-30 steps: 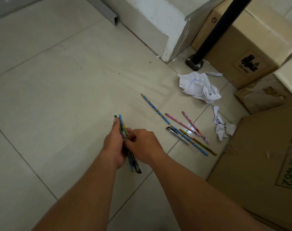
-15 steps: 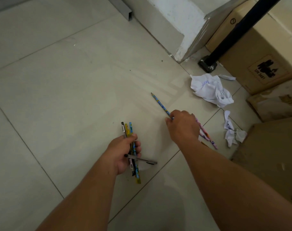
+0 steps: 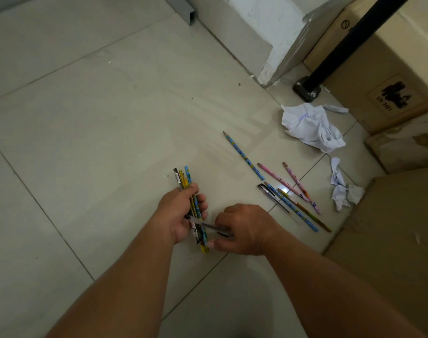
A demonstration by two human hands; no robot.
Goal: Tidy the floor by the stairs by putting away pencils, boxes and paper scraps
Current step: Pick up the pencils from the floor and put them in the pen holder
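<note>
Nearest, the left hand (image 3: 181,213) is wrapped round a bundle of pencils (image 3: 183,178), long axis running 12 to 6 o'clock. Just beside it at 3 o'clock, the right hand (image 3: 242,230) pinches a pen (image 3: 204,225) lying crosswise, roughly 10 to 4, against that bundle. It probably needs turning into line. Farther out, at 1 o'clock from the right hand, which is the nearer one, 6 loose pencils (image 3: 291,206) lie on the floor, slanted about 11 to 5. Beyond them sit crumpled paper (image 3: 313,128) and cardboard boxes (image 3: 391,64).
</note>
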